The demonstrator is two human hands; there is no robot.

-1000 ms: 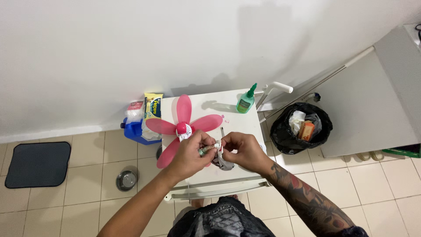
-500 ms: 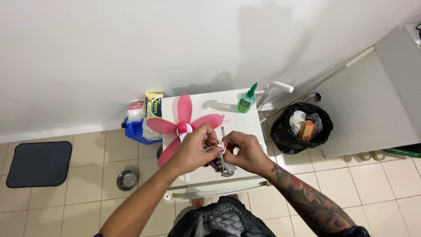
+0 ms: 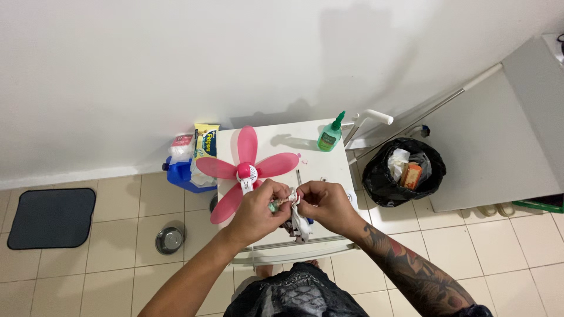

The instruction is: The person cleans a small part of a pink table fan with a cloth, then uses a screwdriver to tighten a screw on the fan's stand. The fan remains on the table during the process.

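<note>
Both my hands meet over the front of a small white table (image 3: 276, 138). My left hand (image 3: 258, 209) and my right hand (image 3: 326, 205) pinch a small pale part (image 3: 284, 201) between their fingertips. A white rag (image 3: 299, 226) hangs from my right hand. A pink fan blade set (image 3: 247, 170) with a white hub lies on the table just left of my hands. A thin dark tool (image 3: 298, 177) lies on the table behind my fingers. What exactly the small part is cannot be made out.
A green squeeze bottle (image 3: 329, 135) stands at the table's back right corner. A black-lined bin (image 3: 403, 171) with rubbish sits on the floor to the right. A blue container (image 3: 182, 173), packets, a metal bowl (image 3: 168, 240) and a dark mat (image 3: 51, 217) lie to the left.
My hands have stayed together over the table front, shifting slightly as they work the small part; the rag now hangs lower from my right hand.
</note>
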